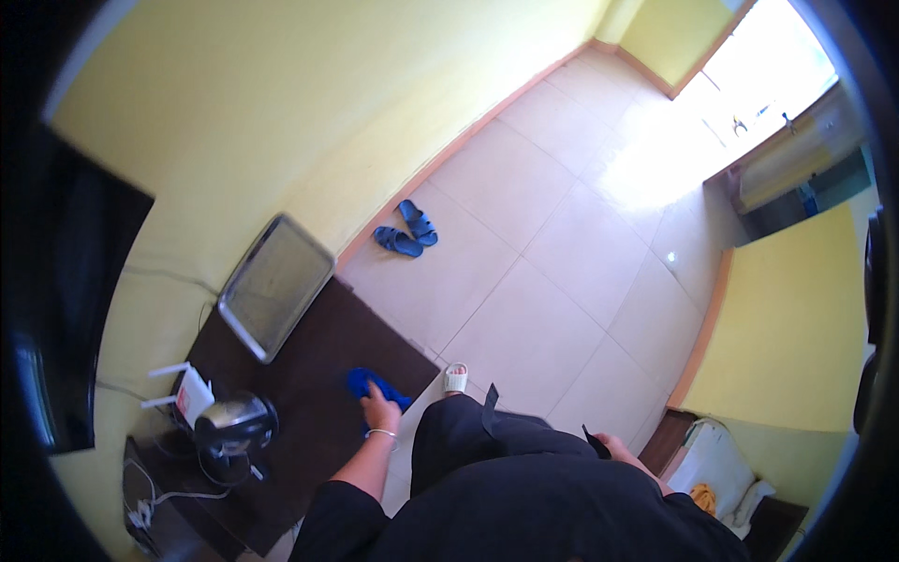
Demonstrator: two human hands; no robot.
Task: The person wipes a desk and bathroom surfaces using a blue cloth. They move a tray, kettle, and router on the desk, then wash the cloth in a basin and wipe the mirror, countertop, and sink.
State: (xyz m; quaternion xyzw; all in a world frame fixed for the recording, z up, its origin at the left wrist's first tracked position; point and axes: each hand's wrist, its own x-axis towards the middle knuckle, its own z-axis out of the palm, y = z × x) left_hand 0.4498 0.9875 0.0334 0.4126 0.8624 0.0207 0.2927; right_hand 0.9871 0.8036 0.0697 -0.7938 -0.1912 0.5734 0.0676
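My left hand (381,409) presses a bright blue cloth (364,381) onto the dark brown top of a low cabinet (309,393), close to its front edge. The fingers are bent over the cloth and hide part of it. A pale bracelet circles that wrist. At my right side, my right hand (615,448) grips a black fabric strap (595,442), whose free end sticks out past the fingers. Another black strap (490,411) hangs from the front of my dark clothing.
On the cabinet, a metal tray (277,288) leans against the yellow wall. A white router (193,397), an electric kettle (235,421) and cables stand farther left, below a television (70,295). Blue slippers (407,230) lie on the tiled floor. A padded seat (720,464) is at right.
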